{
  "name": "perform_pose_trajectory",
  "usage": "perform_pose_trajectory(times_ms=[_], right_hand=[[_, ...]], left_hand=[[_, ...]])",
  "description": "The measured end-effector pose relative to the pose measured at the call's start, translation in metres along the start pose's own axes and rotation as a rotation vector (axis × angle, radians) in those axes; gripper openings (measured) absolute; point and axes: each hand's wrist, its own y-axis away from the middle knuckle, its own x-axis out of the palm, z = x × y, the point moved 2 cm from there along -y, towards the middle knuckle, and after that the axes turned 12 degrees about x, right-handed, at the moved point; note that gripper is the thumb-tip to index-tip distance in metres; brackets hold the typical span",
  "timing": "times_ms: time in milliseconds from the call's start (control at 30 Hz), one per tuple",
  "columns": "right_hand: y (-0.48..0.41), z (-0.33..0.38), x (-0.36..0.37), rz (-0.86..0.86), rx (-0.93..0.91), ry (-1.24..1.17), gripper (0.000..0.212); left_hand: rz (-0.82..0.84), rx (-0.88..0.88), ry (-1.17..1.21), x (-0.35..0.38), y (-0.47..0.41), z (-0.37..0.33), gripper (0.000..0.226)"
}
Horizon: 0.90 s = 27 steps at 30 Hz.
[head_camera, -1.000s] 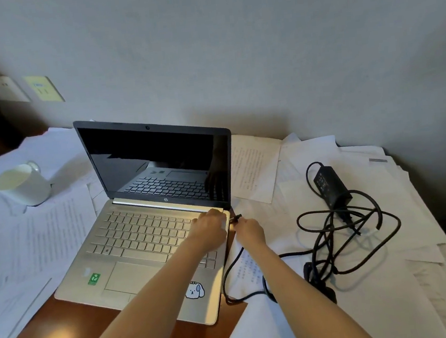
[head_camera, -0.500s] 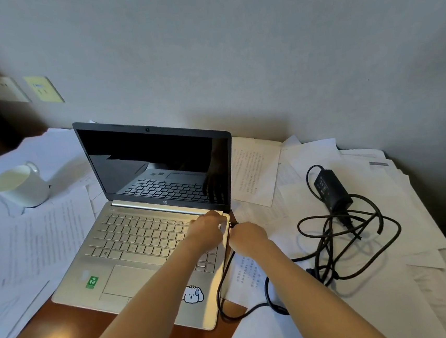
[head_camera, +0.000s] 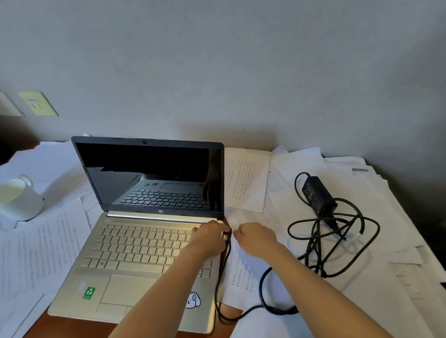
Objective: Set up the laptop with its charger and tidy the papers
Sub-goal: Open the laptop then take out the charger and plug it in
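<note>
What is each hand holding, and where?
Left hand rests on the laptop's right edge beside the plug; a pinch on it cannot be told. Right hand is clear of it; fingers hidden.

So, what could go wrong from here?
1. The cable lies in tangled loops beside the charger brick; a tug may drag the brick over the loose papers.
2. The cable lies on sheets, so gathering them could pull the plug at the right edge of the laptop.
3. The mug stands on papers; sliding those may tip it.

Shows open laptop (head_camera: pixel 131 248), screen dark, amid papers (head_camera: pixel 244 177). Left hand (head_camera: pixel 209 238) on right rear corner, right hand (head_camera: pixel 255 238) just beside, cable (head_camera: pixel 222 272) between. Charger brick (head_camera: pixel 318 193) right, mug (head_camera: pixel 15 201) left.
</note>
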Motion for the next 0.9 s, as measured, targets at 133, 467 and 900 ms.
perform_pose_trajectory(times_ms=[133,467,900], right_hand=[[0.010,-0.026,-0.032,-0.220,0.002,-0.055,0.029],[0.024,-0.106,-0.089,-0.544,0.239,0.123,0.033],[-0.001,-0.161,-0.100,-0.283,0.492,-0.144,0.061]], left_hand=[[-0.024,0.081,0.095,-0.002,-0.006,-0.029,0.042],[0.424,0.298,0.173,0.033,0.003,-0.103,0.028],[-0.036,0.023,-0.029,0.086,0.007,-0.145,0.070]])
